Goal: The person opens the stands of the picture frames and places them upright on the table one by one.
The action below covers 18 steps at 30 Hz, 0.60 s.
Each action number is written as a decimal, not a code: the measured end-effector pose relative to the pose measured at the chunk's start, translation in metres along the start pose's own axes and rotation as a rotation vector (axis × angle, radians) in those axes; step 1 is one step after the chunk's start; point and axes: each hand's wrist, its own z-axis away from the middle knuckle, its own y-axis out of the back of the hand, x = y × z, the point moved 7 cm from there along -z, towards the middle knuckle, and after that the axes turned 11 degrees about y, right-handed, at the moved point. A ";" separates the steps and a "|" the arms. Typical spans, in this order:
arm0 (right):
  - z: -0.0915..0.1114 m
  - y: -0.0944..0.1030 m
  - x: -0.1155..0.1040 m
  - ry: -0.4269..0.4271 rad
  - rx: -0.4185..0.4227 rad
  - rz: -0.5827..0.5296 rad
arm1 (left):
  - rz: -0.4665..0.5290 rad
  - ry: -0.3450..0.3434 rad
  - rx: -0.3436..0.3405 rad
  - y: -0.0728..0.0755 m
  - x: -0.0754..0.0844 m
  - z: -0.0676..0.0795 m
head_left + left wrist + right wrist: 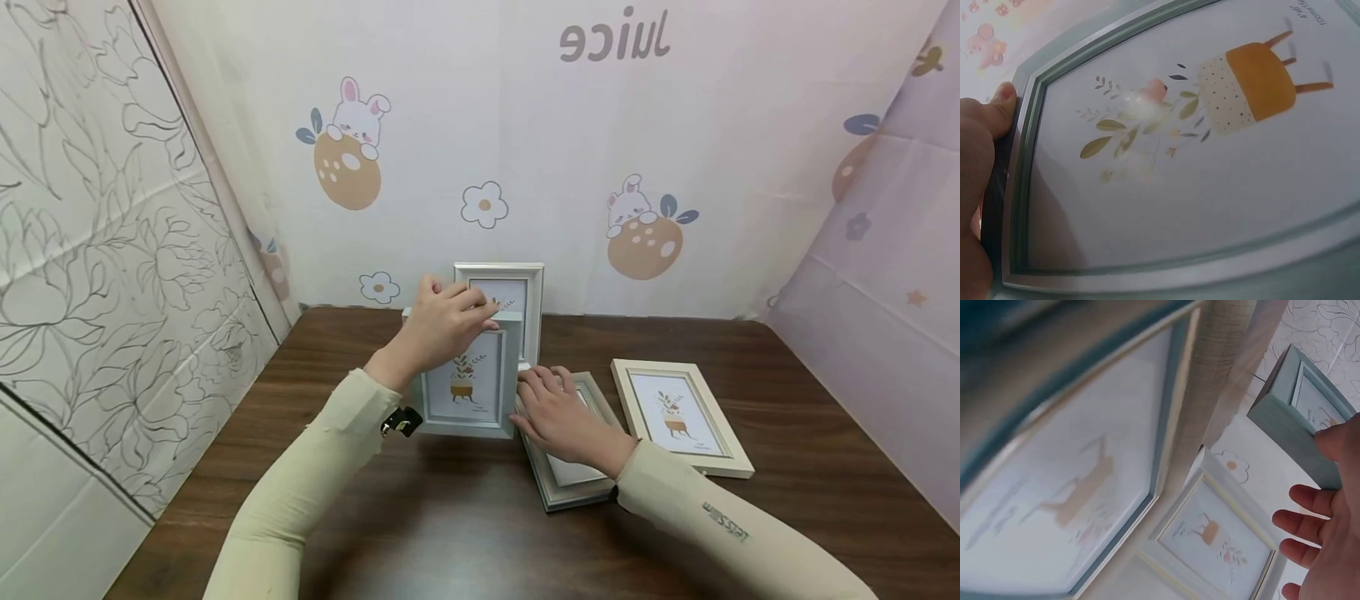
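My left hand point(442, 325) grips the top edge of a pale blue-green picture frame point(465, 392), which stands upright above the table's middle and faces me. Its print of a potted plant fills the left wrist view. Beside the frame's lower right side is my right hand point(562, 417), fingers loosely extended. The right wrist view shows its thumb at the blue-green frame's side point(1300, 434), contact unclear. Under this hand lies a grey-beige frame point(551, 492), partly covered by hand and wrist. A white frame point(534, 317) stands behind, partly hidden by the held one.
A cream frame point(675, 412) lies face up at the right on the dark wood table point(420, 533). Behind the table hangs a printed curtain point(540, 150) with rabbits and flowers. A panel with line-drawn flowers point(112, 250) borders the left side.
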 end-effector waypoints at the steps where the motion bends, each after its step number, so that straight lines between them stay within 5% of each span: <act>1: -0.003 -0.001 -0.001 0.005 0.003 -0.001 | -0.010 0.003 0.003 0.000 -0.002 0.001; 7: -0.025 -0.010 -0.004 0.020 0.001 0.002 | -0.017 0.042 -0.009 -0.003 -0.020 0.010; 18: -0.069 -0.034 -0.012 -0.033 -0.076 -0.046 | 0.112 0.167 -0.092 -0.004 -0.065 0.033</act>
